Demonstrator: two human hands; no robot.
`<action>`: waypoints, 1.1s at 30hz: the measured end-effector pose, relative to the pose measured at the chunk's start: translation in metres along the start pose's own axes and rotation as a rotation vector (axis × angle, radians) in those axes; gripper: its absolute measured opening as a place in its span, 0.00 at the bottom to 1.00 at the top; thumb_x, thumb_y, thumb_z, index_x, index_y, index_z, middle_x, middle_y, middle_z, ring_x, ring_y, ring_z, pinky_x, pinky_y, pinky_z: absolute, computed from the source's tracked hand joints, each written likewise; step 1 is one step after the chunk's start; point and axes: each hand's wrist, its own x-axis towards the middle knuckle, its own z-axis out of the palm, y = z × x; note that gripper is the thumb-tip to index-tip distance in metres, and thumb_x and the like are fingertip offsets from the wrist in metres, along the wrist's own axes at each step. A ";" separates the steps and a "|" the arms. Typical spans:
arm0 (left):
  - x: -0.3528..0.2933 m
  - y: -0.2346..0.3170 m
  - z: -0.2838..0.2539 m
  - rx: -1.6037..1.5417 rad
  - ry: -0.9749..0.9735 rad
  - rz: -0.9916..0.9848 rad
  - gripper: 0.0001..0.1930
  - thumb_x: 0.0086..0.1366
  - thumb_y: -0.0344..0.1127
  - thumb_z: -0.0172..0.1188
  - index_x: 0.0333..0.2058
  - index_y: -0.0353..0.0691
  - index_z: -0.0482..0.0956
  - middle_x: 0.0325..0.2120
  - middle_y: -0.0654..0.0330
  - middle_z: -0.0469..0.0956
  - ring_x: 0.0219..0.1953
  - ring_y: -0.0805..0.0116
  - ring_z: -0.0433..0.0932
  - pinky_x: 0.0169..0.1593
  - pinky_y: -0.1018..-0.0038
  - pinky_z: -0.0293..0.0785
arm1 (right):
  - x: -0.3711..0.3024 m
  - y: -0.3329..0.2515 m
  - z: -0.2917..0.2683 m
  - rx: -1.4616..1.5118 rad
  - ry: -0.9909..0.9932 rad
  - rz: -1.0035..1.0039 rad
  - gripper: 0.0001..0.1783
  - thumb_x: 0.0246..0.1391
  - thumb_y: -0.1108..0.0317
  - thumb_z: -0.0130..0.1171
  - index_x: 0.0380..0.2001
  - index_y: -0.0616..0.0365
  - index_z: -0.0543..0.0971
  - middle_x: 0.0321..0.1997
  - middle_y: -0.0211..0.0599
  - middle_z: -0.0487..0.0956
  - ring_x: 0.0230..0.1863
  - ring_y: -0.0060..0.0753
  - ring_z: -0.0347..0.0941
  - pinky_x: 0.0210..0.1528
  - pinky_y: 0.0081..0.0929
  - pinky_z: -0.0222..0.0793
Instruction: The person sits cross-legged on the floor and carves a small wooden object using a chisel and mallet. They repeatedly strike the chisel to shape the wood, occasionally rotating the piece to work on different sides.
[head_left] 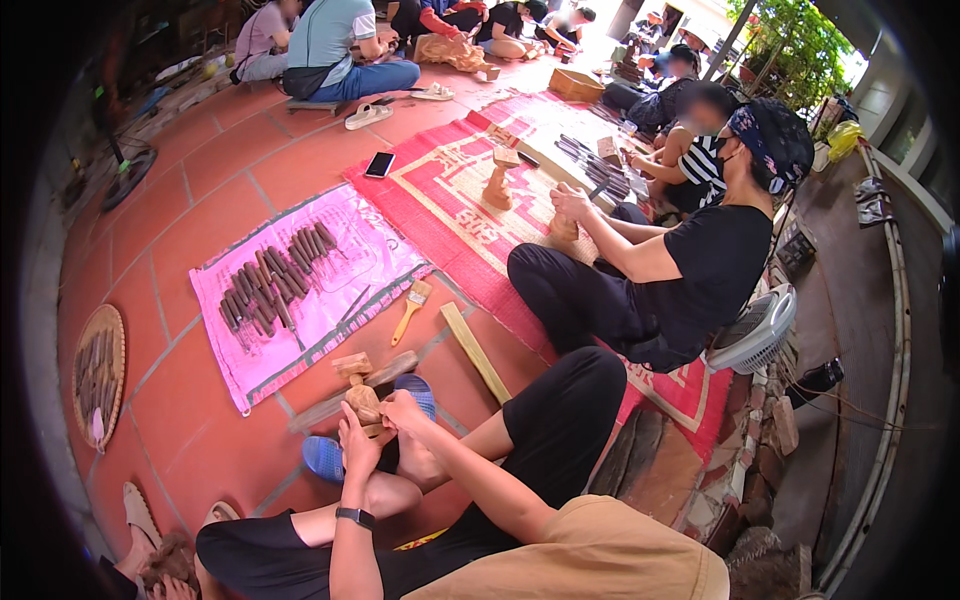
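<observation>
A pale brown wooden carving stands between my shins, with a rounded middle and a blocky top. My left hand, with a dark watch on its wrist, is closed around its near left side. On the right side my right hand is closed against the same carving; any small tool in its fingers is hidden. Blue sandals are beside my feet. Just beyond the carving lie rough wooden sticks.
Many dark-handled carving tools lie on a pink sheet ahead. A brush and a wooden strip are nearby. A co-worker sits at right on a red mat. A round basket holds tools at left.
</observation>
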 end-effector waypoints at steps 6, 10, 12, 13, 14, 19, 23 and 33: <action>0.001 0.000 0.003 0.003 0.008 0.011 0.65 0.40 0.55 0.74 0.67 0.33 0.38 0.51 0.36 0.64 0.55 0.37 0.64 0.58 0.54 0.62 | -0.005 -0.002 0.001 0.022 0.006 -0.013 0.10 0.52 0.72 0.52 0.21 0.67 0.77 0.14 0.35 0.74 0.11 0.22 0.66 0.13 0.22 0.57; 0.004 -0.014 0.005 0.012 0.031 0.035 0.65 0.40 0.55 0.74 0.67 0.33 0.39 0.50 0.36 0.64 0.54 0.37 0.65 0.56 0.53 0.63 | -0.010 -0.017 0.001 -0.019 -0.055 0.027 0.10 0.53 0.72 0.52 0.22 0.67 0.77 0.14 0.35 0.74 0.12 0.21 0.66 0.13 0.21 0.58; 0.003 -0.012 0.008 0.012 0.025 0.031 0.65 0.40 0.56 0.74 0.67 0.33 0.39 0.50 0.36 0.64 0.54 0.37 0.64 0.56 0.54 0.63 | -0.010 -0.011 -0.001 -0.014 -0.045 0.009 0.11 0.53 0.72 0.52 0.22 0.67 0.77 0.14 0.35 0.74 0.12 0.22 0.66 0.13 0.22 0.58; 0.002 -0.006 0.009 0.010 0.025 0.034 0.65 0.40 0.56 0.74 0.67 0.33 0.39 0.51 0.36 0.64 0.54 0.37 0.64 0.56 0.54 0.63 | -0.006 -0.002 -0.002 0.008 -0.017 -0.021 0.11 0.53 0.72 0.52 0.22 0.67 0.77 0.14 0.35 0.74 0.12 0.22 0.66 0.13 0.22 0.58; 0.002 0.000 0.011 0.008 0.025 0.037 0.65 0.40 0.56 0.74 0.67 0.33 0.39 0.51 0.37 0.64 0.54 0.37 0.64 0.56 0.54 0.63 | -0.001 0.007 -0.006 0.029 0.010 -0.052 0.11 0.54 0.72 0.52 0.22 0.67 0.77 0.13 0.35 0.74 0.12 0.22 0.66 0.13 0.23 0.58; 0.001 -0.008 0.006 0.020 0.032 0.043 0.65 0.41 0.56 0.74 0.67 0.33 0.39 0.51 0.38 0.64 0.53 0.37 0.65 0.56 0.54 0.63 | 0.001 0.000 -0.004 0.008 -0.079 -0.015 0.13 0.51 0.71 0.53 0.17 0.68 0.78 0.12 0.38 0.74 0.12 0.27 0.69 0.15 0.27 0.63; 0.003 -0.014 0.008 0.030 0.047 0.034 0.66 0.40 0.57 0.74 0.67 0.32 0.39 0.50 0.38 0.65 0.52 0.39 0.66 0.55 0.54 0.64 | -0.005 -0.006 -0.001 0.048 -0.060 -0.015 0.13 0.51 0.71 0.52 0.17 0.66 0.77 0.12 0.36 0.74 0.11 0.26 0.67 0.13 0.25 0.59; 0.003 -0.009 0.005 0.014 0.024 0.026 0.65 0.41 0.54 0.74 0.67 0.32 0.38 0.50 0.35 0.64 0.53 0.36 0.65 0.57 0.54 0.62 | -0.005 -0.003 -0.004 0.051 -0.089 0.037 0.11 0.52 0.71 0.51 0.18 0.61 0.76 0.15 0.31 0.72 0.14 0.21 0.64 0.15 0.20 0.56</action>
